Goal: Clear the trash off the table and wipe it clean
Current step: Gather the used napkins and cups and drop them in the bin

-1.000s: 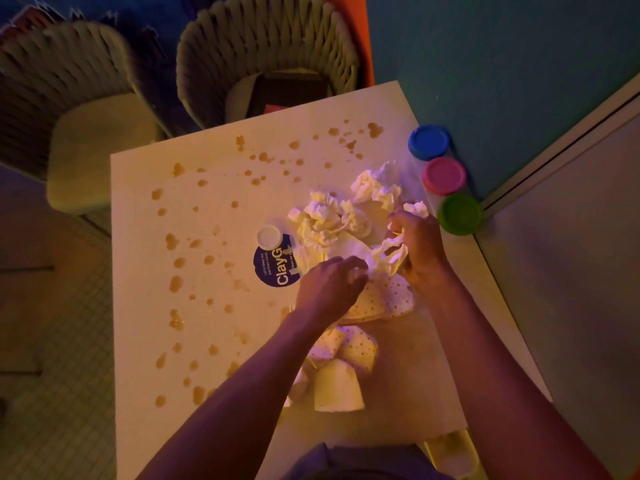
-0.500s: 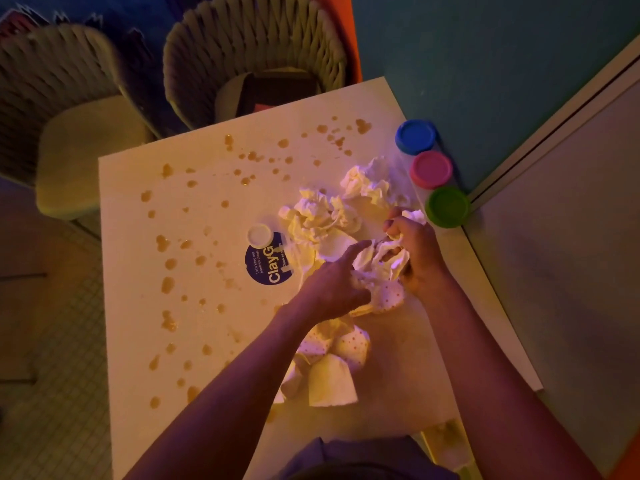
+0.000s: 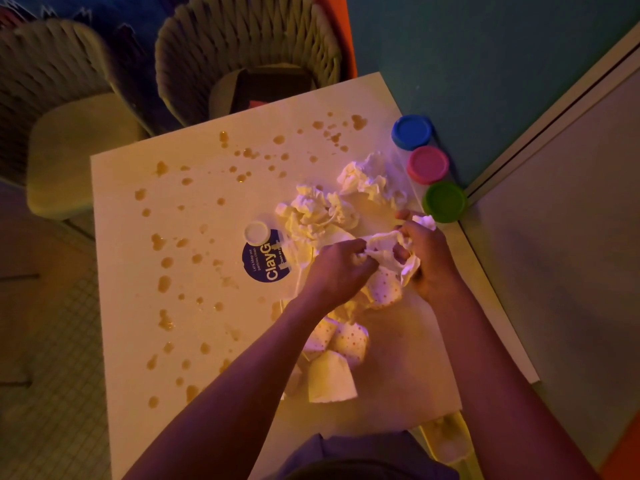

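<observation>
Amber droplets still speckle the left side of the pale, smooth desk, so wiping looks some way off; you appear to be at the gathering stage. A round blue sticker with a small white cap at its edge lies just left of the trash. Your left hand pinches one end of a soft, crumpled tissue, and your right hand grips its other end, the two close together above dotted paper cups lying on their sides. More wadded tissues sit beyond. Next, you likely need to bunch everything into one load. Three round lidded tubs line the right edge.
</observation>
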Demonstrator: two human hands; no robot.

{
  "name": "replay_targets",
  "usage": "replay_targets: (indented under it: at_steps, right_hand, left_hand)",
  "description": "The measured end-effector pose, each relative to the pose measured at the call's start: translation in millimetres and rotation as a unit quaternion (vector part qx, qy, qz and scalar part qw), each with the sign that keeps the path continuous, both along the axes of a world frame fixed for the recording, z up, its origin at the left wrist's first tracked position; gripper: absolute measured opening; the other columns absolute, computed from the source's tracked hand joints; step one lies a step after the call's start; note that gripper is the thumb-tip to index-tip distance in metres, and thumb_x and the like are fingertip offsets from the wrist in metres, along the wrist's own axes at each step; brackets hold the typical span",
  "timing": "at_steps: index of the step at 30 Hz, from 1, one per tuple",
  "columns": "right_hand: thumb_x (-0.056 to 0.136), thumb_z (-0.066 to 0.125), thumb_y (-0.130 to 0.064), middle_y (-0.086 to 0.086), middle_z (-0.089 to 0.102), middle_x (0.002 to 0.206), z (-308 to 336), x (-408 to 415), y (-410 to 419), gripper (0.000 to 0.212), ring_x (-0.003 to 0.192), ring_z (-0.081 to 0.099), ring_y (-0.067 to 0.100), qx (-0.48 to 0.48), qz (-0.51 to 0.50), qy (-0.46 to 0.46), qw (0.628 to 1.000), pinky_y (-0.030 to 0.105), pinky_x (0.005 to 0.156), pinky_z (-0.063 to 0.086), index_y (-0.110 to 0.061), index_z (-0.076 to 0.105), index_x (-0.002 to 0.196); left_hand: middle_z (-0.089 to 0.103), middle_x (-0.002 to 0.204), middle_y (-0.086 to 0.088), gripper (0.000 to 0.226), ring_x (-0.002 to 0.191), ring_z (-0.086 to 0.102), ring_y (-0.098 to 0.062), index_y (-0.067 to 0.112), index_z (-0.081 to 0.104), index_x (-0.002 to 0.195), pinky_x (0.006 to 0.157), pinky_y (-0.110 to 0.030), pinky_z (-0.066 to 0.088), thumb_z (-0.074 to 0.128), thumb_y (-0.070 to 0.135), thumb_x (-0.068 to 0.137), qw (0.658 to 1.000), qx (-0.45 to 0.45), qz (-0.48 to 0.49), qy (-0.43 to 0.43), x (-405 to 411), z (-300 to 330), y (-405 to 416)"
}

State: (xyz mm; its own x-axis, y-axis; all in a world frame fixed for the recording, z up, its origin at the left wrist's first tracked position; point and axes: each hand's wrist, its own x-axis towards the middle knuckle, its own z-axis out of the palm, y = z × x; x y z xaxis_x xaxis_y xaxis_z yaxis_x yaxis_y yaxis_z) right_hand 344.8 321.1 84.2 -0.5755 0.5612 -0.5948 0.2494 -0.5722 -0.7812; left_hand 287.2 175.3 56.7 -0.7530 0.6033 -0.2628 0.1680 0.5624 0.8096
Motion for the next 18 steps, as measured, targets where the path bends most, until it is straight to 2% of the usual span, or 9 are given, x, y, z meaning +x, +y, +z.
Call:
replay_targets:
  at_steps: [3, 4, 6, 8, 10, 12, 14, 16, 18]
  right_hand:
    - [0.089, 0.062, -0.017, 0.011, 0.061, 0.093, -3, 9, -6, 0.017, 0.067, 0.056, 0.018, -0.011, 0.060, -0.032, 0.998, 0.025, 0.052, 0.040, -0.024, 0.067, 0.104]
    - [0.093, 0.063, -0.024, 0.010, 0.067, 0.100, -2, 12, -9, 0.014, 0.074, 0.063, 0.019, -0.024, 0.090, -0.026, 0.995, 0.027, 0.057, 0.044, -0.023, 0.067, 0.107]
    - [0.094, 0.061, -0.040, 0.009, 0.073, 0.110, 0, 16, -15, 0.023, 0.096, 0.070, 0.021, -0.055, 0.156, 0.016, 0.986, 0.033, 0.077, 0.053, -0.024, 0.072, 0.106]
    - [0.083, 0.063, -0.052, 0.004, 0.075, 0.106, 7, 20, -21, 0.030, 0.101, 0.070, 0.017, -0.079, 0.210, 0.069, 0.972, 0.033, 0.089, 0.054, -0.029, 0.079, 0.094]
    - [0.073, 0.074, -0.056, 0.000, 0.075, 0.105, 7, 24, -22, 0.034, 0.100, 0.070, 0.014, -0.095, 0.236, 0.102, 0.962, 0.029, 0.087, 0.055, -0.032, 0.079, 0.095]
    - [0.075, 0.082, -0.044, 0.008, 0.072, 0.115, 1, 26, -19, 0.047, 0.101, 0.070, 0.017, -0.119, 0.224, 0.107, 0.961, 0.029, 0.081, 0.059, -0.025, 0.070, 0.117]
    - [0.092, 0.068, -0.022, 0.016, 0.068, 0.118, 1, 29, -16, 0.047, 0.091, 0.072, 0.019, -0.139, 0.224, 0.102, 0.959, 0.028, 0.066, 0.058, -0.009, 0.055, 0.136]
    - [0.098, 0.055, -0.006, 0.016, 0.069, 0.105, 1, 32, -14, 0.038, 0.077, 0.071, 0.017, -0.140, 0.238, 0.094, 0.956, 0.025, 0.058, 0.056, 0.001, 0.053, 0.135]
    - [0.096, 0.054, -0.002, 0.014, 0.072, 0.095, -3, 34, -13, 0.038, 0.072, 0.072, 0.016, -0.142, 0.230, 0.071, 0.960, 0.024, 0.056, 0.055, 0.006, 0.054, 0.133]
  left_hand:
    - [0.071, 0.082, 0.005, 0.026, 0.079, 0.067, -0.018, 0.026, 0.071, 0.093, 0.071, -0.043, 0.054, 0.060, 0.047, 0.082, 1.000, 0.008, 0.002, 0.009, -4, 2, 0]
    - [0.072, 0.086, 0.006, 0.026, 0.082, 0.067, -0.017, 0.028, 0.072, 0.096, 0.073, -0.042, 0.055, 0.060, 0.045, 0.081, 1.000, 0.010, -0.004, 0.010, -4, 4, -1]
    - [0.073, 0.090, 0.008, 0.025, 0.085, 0.067, -0.016, 0.030, 0.072, 0.099, 0.074, -0.041, 0.055, 0.061, 0.040, 0.078, 1.000, 0.009, -0.018, 0.017, -2, 9, 0]
    - [0.073, 0.094, 0.009, 0.028, 0.088, 0.066, -0.015, 0.031, 0.071, 0.101, 0.075, -0.041, 0.054, 0.060, 0.040, 0.077, 0.999, -0.004, -0.024, 0.039, 0, 13, 1]
    - [0.073, 0.097, 0.009, 0.030, 0.091, 0.066, -0.016, 0.032, 0.071, 0.104, 0.076, -0.041, 0.054, 0.059, 0.042, 0.078, 0.998, -0.011, -0.030, 0.048, 2, 14, 1]
    - [0.073, 0.099, 0.008, 0.031, 0.093, 0.067, -0.016, 0.031, 0.071, 0.108, 0.078, -0.042, 0.055, 0.061, 0.040, 0.079, 0.999, 0.004, -0.038, 0.032, 2, 15, -1]
    - [0.074, 0.102, 0.010, 0.035, 0.095, 0.068, -0.013, 0.034, 0.071, 0.112, 0.083, -0.041, 0.055, 0.065, 0.032, 0.077, 0.999, 0.033, -0.038, -0.019, 1, 17, -5]
    - [0.073, 0.108, 0.014, 0.043, 0.100, 0.068, -0.008, 0.039, 0.069, 0.116, 0.091, -0.039, 0.055, 0.069, 0.025, 0.075, 0.994, 0.059, -0.051, -0.079, -1, 20, -9]
    - [0.071, 0.112, 0.019, 0.049, 0.104, 0.066, -0.003, 0.037, 0.066, 0.124, 0.094, -0.033, 0.054, 0.072, 0.021, 0.078, 0.991, 0.063, -0.069, -0.098, -2, 21, -12]
